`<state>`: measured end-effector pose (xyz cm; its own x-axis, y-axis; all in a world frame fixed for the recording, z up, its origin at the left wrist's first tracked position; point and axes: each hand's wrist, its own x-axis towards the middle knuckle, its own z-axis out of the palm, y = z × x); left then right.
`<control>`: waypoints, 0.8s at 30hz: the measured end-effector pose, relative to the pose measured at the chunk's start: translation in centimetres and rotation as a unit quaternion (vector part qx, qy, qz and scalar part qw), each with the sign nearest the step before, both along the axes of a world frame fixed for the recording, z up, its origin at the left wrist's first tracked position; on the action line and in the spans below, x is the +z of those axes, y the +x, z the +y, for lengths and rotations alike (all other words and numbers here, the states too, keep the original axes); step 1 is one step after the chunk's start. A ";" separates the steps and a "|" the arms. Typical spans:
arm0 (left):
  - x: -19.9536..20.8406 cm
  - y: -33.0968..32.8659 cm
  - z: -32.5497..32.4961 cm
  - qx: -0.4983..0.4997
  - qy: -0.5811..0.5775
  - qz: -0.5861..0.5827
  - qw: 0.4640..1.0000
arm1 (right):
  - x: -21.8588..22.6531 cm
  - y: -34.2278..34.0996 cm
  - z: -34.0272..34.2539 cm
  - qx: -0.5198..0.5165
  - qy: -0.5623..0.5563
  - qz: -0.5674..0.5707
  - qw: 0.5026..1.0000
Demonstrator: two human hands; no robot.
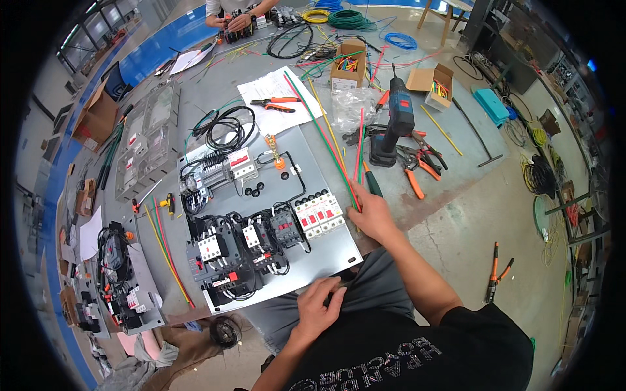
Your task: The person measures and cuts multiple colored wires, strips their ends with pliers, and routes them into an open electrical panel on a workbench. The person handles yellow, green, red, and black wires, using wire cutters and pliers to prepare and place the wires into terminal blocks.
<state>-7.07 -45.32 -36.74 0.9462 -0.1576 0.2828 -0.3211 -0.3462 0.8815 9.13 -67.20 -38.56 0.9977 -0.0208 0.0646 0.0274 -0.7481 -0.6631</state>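
Observation:
My right hand [373,212] is at the table's front edge, fingers closed round the lower ends of long thin green and red tubes [325,144]. A yellow tube [329,127] runs beside them. My left hand [318,305] is near the front edge of the metal mounting plate [326,260], loosely curled with thumb apart and nothing visible in it. The plate carries a row of circuit breakers [319,214], contactors [228,244] with black wiring, a terminal block [210,176] and an orange-and-yellow part [274,153]. Next to my right hand lies a dark green-handled tool [372,182].
A cordless drill [393,120] stands beyond my right hand, beside orange-handled pliers [414,173]. Wire strippers [277,104] lie on papers. Small boxes [345,79] hold coloured pieces. More tubes [168,251] and another wired plate [143,287] are at left. A co-worker's hands [238,23] work across the table.

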 end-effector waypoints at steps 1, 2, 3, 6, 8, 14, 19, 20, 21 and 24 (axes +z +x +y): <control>0.1 0.6 0.2 0.013 0.022 -0.050 0.998 | 0.1 -0.3 0.2 0.000 0.000 -0.012 1.000; 0.1 1.3 0.5 0.027 0.045 -0.101 0.993 | 0.2 -0.4 0.4 0.000 0.000 -0.026 1.000; 0.1 1.8 0.8 0.025 0.058 -0.108 0.992 | 0.0 -0.4 0.5 -0.006 0.016 -0.038 0.999; -1.3 2.8 1.4 0.022 0.084 -0.096 0.992 | -0.8 -0.4 0.4 -0.016 0.048 -0.066 0.997; -1.4 3.0 1.5 0.018 0.106 -0.112 0.988 | -0.9 -0.3 0.5 -0.013 0.052 -0.077 0.996; -1.7 3.1 1.2 0.018 0.123 -0.131 0.984 | 0.3 -0.5 0.7 -0.013 0.050 -0.067 0.996; -1.5 3.1 1.4 0.014 0.117 -0.136 0.984 | 0.0 -0.6 0.8 -0.024 0.107 -0.076 0.991; -1.5 3.0 1.4 0.016 0.113 -0.136 0.984 | -0.2 -0.6 0.7 -0.023 0.117 -0.079 0.990; -1.3 3.1 1.4 0.014 0.111 -0.137 0.984 | -0.3 -0.7 0.6 -0.022 0.125 -0.080 0.989; -1.0 3.1 1.6 0.008 0.108 -0.130 0.986 | -0.6 -1.0 0.4 -0.015 0.155 -0.073 0.985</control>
